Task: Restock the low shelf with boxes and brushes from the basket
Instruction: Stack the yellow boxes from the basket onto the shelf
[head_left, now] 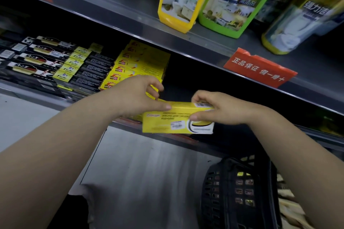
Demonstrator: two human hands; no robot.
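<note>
Holding 1 yellow box [176,122] at the front lip of the low shelf [223,143], just right of the stack of matching boxes [143,63]. Right hand [223,109] wrapped over its right end, thumb on the front face; left hand [135,96] pinching the left end. Best kept level, printed face outward, then slid back snug beside the stack. Legible: red tag [259,69], 正品保证 假一赔十; green bottle [229,2] above, 厨房重油污 清洁剂; Cyrillic on the box, too blurred to read. Basket [234,191] at lower right.

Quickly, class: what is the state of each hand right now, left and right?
The left hand is closed, pinching the left end of the yellow box.
The right hand is closed, gripping the same box's right end.
</note>
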